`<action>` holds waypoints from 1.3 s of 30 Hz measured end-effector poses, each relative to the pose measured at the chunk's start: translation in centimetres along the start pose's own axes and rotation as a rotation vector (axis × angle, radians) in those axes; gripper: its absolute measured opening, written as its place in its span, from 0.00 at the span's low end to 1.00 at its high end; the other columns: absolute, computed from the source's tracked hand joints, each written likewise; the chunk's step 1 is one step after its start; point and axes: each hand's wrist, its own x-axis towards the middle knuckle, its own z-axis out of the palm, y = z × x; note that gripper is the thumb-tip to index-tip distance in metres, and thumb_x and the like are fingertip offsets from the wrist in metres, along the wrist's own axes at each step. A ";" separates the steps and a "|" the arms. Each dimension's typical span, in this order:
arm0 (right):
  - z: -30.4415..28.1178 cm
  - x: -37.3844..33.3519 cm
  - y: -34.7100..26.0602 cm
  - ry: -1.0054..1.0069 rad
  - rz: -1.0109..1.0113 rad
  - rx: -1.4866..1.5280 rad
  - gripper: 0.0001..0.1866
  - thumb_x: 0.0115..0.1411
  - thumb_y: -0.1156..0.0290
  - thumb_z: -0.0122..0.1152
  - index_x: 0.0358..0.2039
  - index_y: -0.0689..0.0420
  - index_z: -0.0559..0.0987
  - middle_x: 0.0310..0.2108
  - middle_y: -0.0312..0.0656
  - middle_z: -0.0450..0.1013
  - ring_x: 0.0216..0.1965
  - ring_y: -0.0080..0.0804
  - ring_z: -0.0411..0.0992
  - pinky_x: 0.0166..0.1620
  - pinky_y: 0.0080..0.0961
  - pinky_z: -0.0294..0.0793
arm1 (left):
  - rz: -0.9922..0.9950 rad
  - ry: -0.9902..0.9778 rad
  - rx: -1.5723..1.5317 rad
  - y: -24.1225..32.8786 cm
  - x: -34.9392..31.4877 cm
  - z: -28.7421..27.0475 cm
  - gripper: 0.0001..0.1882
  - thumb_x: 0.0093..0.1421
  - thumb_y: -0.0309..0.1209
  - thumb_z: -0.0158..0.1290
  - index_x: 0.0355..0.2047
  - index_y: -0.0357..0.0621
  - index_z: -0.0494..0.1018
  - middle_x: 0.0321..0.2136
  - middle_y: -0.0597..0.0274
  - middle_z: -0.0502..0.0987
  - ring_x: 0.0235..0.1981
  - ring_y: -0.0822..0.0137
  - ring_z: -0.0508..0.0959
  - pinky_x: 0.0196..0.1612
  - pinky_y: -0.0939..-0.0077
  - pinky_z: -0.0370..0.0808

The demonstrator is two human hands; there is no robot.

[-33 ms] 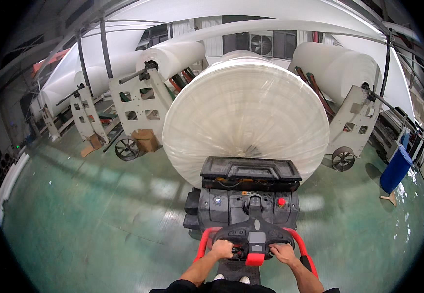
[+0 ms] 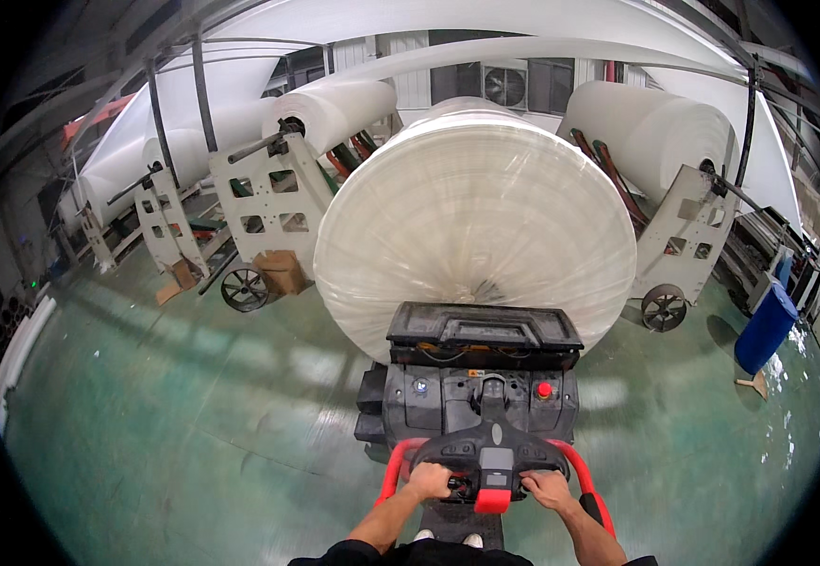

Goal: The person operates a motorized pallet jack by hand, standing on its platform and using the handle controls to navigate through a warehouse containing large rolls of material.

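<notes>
Both hands are on the black control handle point(image 2: 498, 443) of an electric pallet truck point(image 2: 481, 401). My left hand point(image 2: 431, 481) wraps round the handle's left grip, and my right hand point(image 2: 547, 488) closes round the right one. Between them sits a grey panel with a red end piece point(image 2: 493, 501). Curved red side bars point(image 2: 580, 467) flank the handle, and a red knob point(image 2: 544, 390) stands on the truck's body. Directly ahead of the truck is a huge white roll point(image 2: 476, 217) in clear wrap, its lower part hidden by the truck. My feet rest on a dark platform.
White rolls point(image 2: 339, 108) hang on pale metal stands point(image 2: 268, 203) at left, and another roll point(image 2: 651, 132) at right. Wheels point(image 2: 245, 289) stand at the stands' feet. A cardboard box point(image 2: 281, 272) sits by the left wheel. A blue drum point(image 2: 766, 328) stands far right on the green floor point(image 2: 193, 424).
</notes>
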 end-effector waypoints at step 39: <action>-1.5 29.3 0.7 -0.270 0.154 -0.005 0.29 0.61 0.41 0.35 0.39 0.51 0.77 0.32 0.52 0.76 0.37 0.50 0.74 0.40 0.43 0.71 | 0.119 -0.118 0.218 -20.7 23.7 -12.9 0.15 0.41 0.46 0.56 0.24 0.49 0.77 0.22 0.52 0.78 0.29 0.53 0.80 0.33 0.60 0.77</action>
